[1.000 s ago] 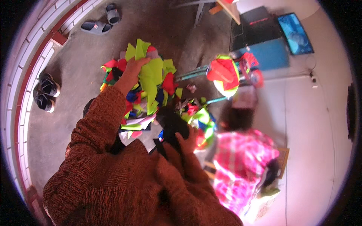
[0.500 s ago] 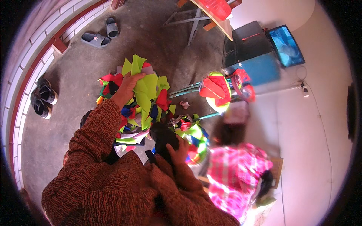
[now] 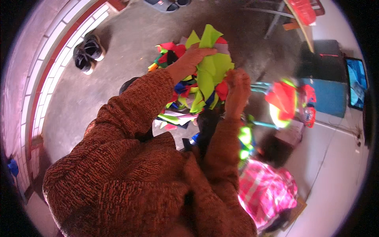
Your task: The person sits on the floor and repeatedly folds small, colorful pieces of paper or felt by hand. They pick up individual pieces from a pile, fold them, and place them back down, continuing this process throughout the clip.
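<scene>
A lime-green cloth piece [image 3: 216,65] lies uppermost on a heap of cloth scraps [image 3: 183,94] in red, blue, green, white and black. My left hand [image 3: 192,58] grips its left side, fingers across the top. At the cloth's right edge is my right hand [image 3: 238,87], its fingers bent and drawn together. What lies between those fingertips is hidden, and the hand is slightly blurred. A red scrap [image 3: 222,90] shows just beside the right hand. My sleeved arms cover part of the heap's near side.
Right of the heap sits a round bundle of red and lime cloth [image 3: 282,102] near turquoise bars [image 3: 260,87]. Pink checked fabric [image 3: 266,193] is at lower right. Black shoes [image 3: 89,53] and grey slippers [image 3: 162,4] lie on the floor. A blue-sided cabinet [image 3: 325,96] stands right, beside a screen [image 3: 356,85].
My right hand has come up from near my lap to the lime-green cloth's right edge. The left hand keeps its grip. The whole view has shifted, moving the scene rightward.
</scene>
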Demonstrator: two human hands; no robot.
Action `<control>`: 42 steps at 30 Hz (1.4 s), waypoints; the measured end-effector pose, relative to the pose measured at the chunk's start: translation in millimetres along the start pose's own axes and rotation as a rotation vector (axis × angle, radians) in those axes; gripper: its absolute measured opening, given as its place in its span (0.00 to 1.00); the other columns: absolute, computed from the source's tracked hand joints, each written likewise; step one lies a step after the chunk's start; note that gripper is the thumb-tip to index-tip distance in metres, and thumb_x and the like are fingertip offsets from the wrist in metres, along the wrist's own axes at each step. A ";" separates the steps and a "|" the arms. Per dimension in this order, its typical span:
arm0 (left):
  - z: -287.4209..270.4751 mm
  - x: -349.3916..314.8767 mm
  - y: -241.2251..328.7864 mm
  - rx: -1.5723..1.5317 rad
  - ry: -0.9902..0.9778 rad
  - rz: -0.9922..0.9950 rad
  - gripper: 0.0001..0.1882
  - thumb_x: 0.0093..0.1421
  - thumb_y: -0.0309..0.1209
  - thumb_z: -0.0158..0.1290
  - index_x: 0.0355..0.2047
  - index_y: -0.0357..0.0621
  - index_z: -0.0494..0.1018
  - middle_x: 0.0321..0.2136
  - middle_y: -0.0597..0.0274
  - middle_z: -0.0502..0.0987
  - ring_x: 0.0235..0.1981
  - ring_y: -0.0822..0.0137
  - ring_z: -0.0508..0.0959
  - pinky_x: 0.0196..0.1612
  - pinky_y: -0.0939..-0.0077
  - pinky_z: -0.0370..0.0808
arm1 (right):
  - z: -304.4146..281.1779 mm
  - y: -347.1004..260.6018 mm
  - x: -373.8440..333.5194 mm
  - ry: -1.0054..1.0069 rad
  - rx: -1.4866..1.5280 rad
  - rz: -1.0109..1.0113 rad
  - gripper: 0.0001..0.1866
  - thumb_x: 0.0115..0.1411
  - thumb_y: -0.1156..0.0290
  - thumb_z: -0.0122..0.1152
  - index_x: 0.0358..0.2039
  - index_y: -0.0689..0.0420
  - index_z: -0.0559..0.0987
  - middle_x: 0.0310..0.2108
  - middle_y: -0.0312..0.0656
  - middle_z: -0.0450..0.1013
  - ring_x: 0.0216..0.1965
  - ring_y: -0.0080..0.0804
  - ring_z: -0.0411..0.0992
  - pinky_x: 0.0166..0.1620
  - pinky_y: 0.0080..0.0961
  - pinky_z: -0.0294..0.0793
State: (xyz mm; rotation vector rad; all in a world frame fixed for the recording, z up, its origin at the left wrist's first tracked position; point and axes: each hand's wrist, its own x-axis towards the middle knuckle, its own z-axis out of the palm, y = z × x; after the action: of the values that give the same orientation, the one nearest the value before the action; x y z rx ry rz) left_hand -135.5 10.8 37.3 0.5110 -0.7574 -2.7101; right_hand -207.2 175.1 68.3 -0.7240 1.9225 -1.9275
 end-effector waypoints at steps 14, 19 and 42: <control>19.3 -4.2 -0.7 0.275 0.006 0.018 0.18 0.55 0.35 0.54 0.44 0.41 0.70 0.35 0.62 0.76 0.33 0.71 0.78 0.36 0.74 0.76 | 6.0 33.6 17.3 0.159 -0.159 -0.067 0.15 0.51 0.74 0.62 0.40 0.61 0.74 0.39 0.37 0.69 0.38 0.25 0.66 0.42 0.23 0.66; 26.4 -6.9 1.0 0.248 0.008 -0.017 0.17 0.56 0.36 0.52 0.43 0.41 0.70 0.33 0.63 0.76 0.31 0.73 0.77 0.34 0.75 0.76 | 6.6 35.1 17.0 0.112 -0.236 -0.014 0.14 0.48 0.75 0.64 0.37 0.60 0.74 0.35 0.36 0.69 0.33 0.25 0.64 0.39 0.22 0.65; 18.2 -12.3 18.8 0.158 0.111 -0.133 0.20 0.54 0.40 0.54 0.45 0.44 0.69 0.32 0.62 0.76 0.29 0.68 0.77 0.31 0.73 0.75 | -58.7 -1.0 35.1 -0.091 0.626 -0.048 0.14 0.58 0.71 0.55 0.44 0.58 0.70 0.23 0.37 0.67 0.19 0.20 0.62 0.22 0.18 0.61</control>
State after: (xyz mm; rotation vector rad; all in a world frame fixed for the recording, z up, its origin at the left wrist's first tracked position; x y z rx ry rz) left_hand -128.7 7.8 65.2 0.7675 -0.9436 -2.7276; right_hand -268.7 204.1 75.8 -0.6472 1.1427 -2.2955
